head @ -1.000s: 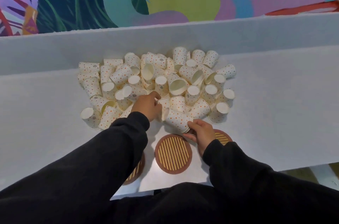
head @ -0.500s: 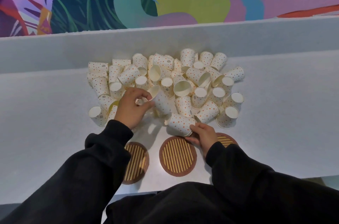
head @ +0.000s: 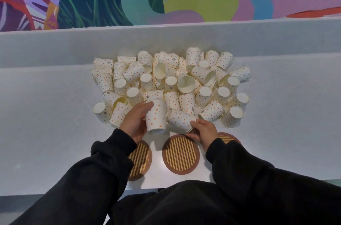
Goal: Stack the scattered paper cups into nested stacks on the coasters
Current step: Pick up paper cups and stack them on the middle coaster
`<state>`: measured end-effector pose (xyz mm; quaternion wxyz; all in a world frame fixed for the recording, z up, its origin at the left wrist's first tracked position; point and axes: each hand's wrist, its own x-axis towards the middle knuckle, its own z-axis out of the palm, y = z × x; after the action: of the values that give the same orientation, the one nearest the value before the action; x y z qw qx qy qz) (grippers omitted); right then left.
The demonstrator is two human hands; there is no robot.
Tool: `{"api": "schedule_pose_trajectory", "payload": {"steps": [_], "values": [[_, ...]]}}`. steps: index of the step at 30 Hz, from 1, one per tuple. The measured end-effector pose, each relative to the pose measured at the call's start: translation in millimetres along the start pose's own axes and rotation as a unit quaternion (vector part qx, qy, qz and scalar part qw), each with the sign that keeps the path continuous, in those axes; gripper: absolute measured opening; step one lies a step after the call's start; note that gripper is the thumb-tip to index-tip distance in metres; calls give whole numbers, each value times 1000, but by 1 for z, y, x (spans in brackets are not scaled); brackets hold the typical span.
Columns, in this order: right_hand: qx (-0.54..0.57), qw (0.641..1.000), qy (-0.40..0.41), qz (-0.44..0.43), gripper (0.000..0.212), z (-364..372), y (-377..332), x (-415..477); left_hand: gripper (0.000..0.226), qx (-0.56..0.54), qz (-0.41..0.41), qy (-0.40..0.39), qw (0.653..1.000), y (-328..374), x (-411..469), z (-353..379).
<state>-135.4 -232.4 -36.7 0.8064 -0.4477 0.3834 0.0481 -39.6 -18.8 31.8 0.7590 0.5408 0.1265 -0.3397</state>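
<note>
A heap of several white paper cups with orange dots point(head: 184, 80) lies on the white table. My left hand point(head: 134, 120) holds one dotted cup point(head: 156, 116) lifted at the heap's near edge. My right hand point(head: 203, 130) pinches the rim of a cup lying on its side point(head: 180, 117). Three round brown striped coasters lie in front of me: the left coaster point(head: 141, 158) partly under my sleeve, the middle coaster point(head: 180, 153) bare, the right coaster point(head: 227, 137) mostly hidden behind my right wrist.
A raised white ledge point(head: 166, 40) runs behind the heap, with a colourful mural above it. The table's near edge point(head: 140, 188) is just past the coasters. My black sleeves fill the lower part of the view.
My left hand has drawn a cup out of the heap and pulled it back toward the coasters. My right hand stays on the side-lying cup.
</note>
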Motion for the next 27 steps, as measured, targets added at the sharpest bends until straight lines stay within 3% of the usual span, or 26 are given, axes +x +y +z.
{"api": "schedule_pose_trajectory", "payload": {"steps": [3, 5, 8, 13, 16, 19, 27], "values": [[-30, 999, 5, -12, 16, -1, -1, -1, 61, 87, -29, -2, 996, -9, 5, -7], [-55, 998, 10, -26, 20, -1, -2, -3, 59, 130, -52, 29, 990, -13, 5, -6], [-123, 990, 18, -74, 15, -1, -2, -3, 54, 127, -75, 61, 987, -18, 8, -7], [-248, 954, 21, -169, 17, 0, -2, -2, 61, 133, -109, 20, 985, -14, 13, -10], [-309, 929, 3, -203, 22, 4, -5, -3, 72, 224, -89, 11, 970, -9, 18, -7], [-327, 919, -14, -219, 23, 6, -8, -5, 70, 265, -55, 22, 962, -4, 24, -6], [-340, 914, -42, -219, 20, 8, -14, -9, 43, 117, -9, 45, 992, 9, 23, -2]]}}
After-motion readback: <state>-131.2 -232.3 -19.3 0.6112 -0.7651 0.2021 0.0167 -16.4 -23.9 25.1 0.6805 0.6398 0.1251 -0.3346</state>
